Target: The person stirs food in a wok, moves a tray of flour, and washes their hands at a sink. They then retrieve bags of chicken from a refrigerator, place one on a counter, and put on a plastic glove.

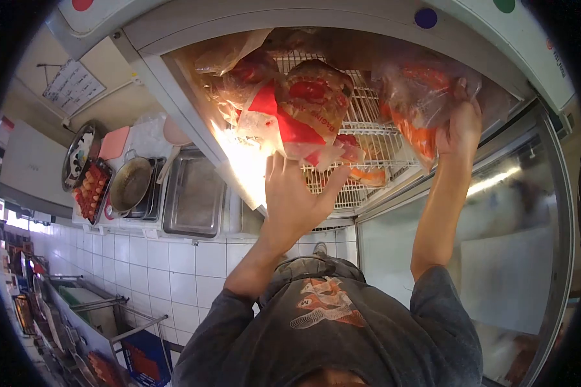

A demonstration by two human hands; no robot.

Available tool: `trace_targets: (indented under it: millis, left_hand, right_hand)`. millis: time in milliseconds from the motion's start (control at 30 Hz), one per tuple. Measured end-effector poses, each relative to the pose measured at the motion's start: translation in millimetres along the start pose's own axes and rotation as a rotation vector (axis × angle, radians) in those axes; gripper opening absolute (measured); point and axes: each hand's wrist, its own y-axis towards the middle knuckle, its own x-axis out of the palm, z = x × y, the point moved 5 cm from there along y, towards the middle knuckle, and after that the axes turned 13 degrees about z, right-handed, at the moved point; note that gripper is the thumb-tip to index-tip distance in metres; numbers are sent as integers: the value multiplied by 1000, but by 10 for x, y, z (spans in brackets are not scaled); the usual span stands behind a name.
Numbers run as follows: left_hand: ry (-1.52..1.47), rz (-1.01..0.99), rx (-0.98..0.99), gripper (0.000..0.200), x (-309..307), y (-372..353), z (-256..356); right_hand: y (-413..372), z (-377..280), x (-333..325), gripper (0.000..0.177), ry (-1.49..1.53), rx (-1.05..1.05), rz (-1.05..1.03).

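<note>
My left hand (298, 198) is raised with its fingers apart, its fingertips right at the lower edge of a red-and-white printed plastic bag (306, 106). That bag rests on a white wire shelf (363, 119) inside a lit refrigerator. At the right side of the same shelf, my right hand (459, 129) grips a clear plastic bag (414, 97) with orange pieces in it. Its fingers are partly hidden behind the film. More wrapped bags (239, 80) lie to the left, and orange pieces (368, 176) show on a lower level.
A glass refrigerator door (458, 245) stands open at my right. On the left, a counter holds a metal tray (195, 192), a pan (131, 185), a tray of eggs (91, 191) and a pink cutting board (115, 142). A metal-framed rack (119, 319) stands at lower left.
</note>
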Motion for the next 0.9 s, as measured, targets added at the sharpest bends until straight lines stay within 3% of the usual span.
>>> trace_targets:
  millis: [167, 267, 300, 400, 500, 567, 667, 733, 767, 833, 867, 900]
  left_hand:
    - [-39, 165, -118, 17, 301, 264, -23]
    - [-290, 303, -29, 12, 488, 416, 90]
    - [-269, 345, 46, 20, 542, 477, 115]
    - [-202, 237, -101, 43, 721, 579, 189]
    - [-224, 354, -5, 65, 845, 708, 186]
    - [19, 486, 96, 68, 812, 822, 218]
    - [38, 386, -20, 71, 930, 1011, -5]
    - [37, 357, -45, 58, 984, 1178, -212]
    - [87, 405, 23, 45, 952, 1298, -302]
    - [265, 268, 287, 29, 778, 1435, -491]
    - [387, 82, 488, 25, 579, 1503, -620]
    - [334, 73, 457, 27, 519, 1529, -575]
  right_hand:
    - [-252, -144, -22, 28, 26, 35, -43]
    - [-259, -199, -182, 29, -11, 40, -90]
    - [-234, -202, -252, 29, -35, 46, -110]
    - [-294, -235, -343, 30, 42, 66, -174]
    - [-337, -253, -358, 31, 38, 57, -142]
    - [-348, -270, -330, 32, 53, 62, -156]
    - [-399, -255, -288, 34, 90, 90, -197]
    - [-383, -226, -272, 32, 114, 98, -203]
    - [-397, -213, -232, 31, 118, 125, -207]
    - [-477, -172, -136, 30, 123, 185, -205]
    - [-483, -88, -109, 29, 125, 228, -149]
    - [-461, 5, -57, 28, 130, 268, -92]
